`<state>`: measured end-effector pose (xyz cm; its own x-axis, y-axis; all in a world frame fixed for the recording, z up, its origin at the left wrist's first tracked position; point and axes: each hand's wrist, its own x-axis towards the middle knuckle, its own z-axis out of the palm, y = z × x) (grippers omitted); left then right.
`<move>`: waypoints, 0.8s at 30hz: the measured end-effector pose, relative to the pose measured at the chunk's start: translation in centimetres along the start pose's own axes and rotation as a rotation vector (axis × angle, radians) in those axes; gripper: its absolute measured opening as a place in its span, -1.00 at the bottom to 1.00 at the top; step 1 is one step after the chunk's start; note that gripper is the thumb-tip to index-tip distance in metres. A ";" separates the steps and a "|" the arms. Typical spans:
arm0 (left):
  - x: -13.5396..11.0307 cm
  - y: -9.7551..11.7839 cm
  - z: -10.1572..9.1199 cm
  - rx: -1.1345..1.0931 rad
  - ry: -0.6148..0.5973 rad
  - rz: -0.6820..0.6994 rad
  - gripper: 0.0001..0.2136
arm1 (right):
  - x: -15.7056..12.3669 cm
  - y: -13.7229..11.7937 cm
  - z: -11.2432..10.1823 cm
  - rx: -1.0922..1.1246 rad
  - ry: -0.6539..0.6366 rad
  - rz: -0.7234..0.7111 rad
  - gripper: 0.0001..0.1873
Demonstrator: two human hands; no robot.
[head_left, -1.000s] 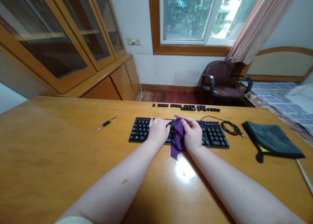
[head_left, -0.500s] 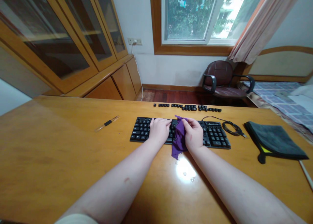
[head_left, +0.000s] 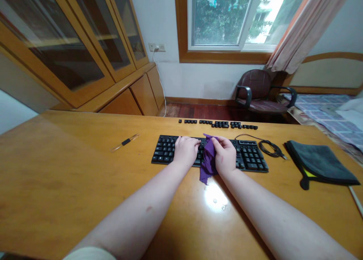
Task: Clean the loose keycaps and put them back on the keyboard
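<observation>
Take twelve o'clock as straight away from you across the keyboard's middle: toward nine, well apart from the keys, a slim clear tool with a black grip lies on the desk. The keyboard sits lengthwise before you; it looks light and stiff, likely apt to slide on the glossy top, so its frame edges should be the safest hold. Your left hand rests palm down at its nine o'clock side, fingers loosely bent over the keys; you cannot tell here whether the fingertips grip anything. At twelve, loose keycaps line the far edge, small and probably easy to scatter. The purple cloth drapes over the middle toward six, seemingly soft, limp and best pinched near the part in use. Your right hand is closed, thumb and fingers pinching its upper part. Toward three lie the coiled cable and, farther out, a folded grey cloth.
</observation>
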<state>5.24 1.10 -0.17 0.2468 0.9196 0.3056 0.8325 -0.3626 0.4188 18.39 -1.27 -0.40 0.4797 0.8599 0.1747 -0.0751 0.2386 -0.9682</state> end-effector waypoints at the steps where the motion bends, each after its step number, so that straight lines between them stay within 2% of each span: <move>1: -0.1 0.1 0.0 0.018 -0.006 0.014 -0.81 | 0.0 0.0 0.0 0.006 0.002 0.001 -0.77; 6: -0.9 0.5 -0.2 0.121 -0.023 0.074 -0.75 | 0.0 0.0 -0.1 0.020 0.008 0.007 -0.77; 11: -0.8 0.6 -0.2 0.160 -0.069 0.047 -0.73 | 0.0 0.1 -0.1 0.029 0.000 0.008 -0.76; 18: -1.1 0.5 0.0 0.161 -0.071 0.038 -0.74 | -0.2 0.1 -0.1 0.021 -0.031 -0.020 -0.80; 21: -1.0 0.6 -0.6 0.159 -0.056 0.032 -0.72 | -0.8 -0.2 -0.2 -0.014 -0.109 -0.061 -0.84; 24: 0.6 0.4 -1.2 0.167 -0.069 0.018 -0.69 | -1.6 -0.2 -0.3 -0.062 -0.213 -0.109 -0.88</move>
<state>5.08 1.33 1.22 0.2913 0.9235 0.2497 0.8969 -0.3544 0.2643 17.91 -2.79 -0.54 0.2864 0.9080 0.3059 0.0237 0.3125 -0.9496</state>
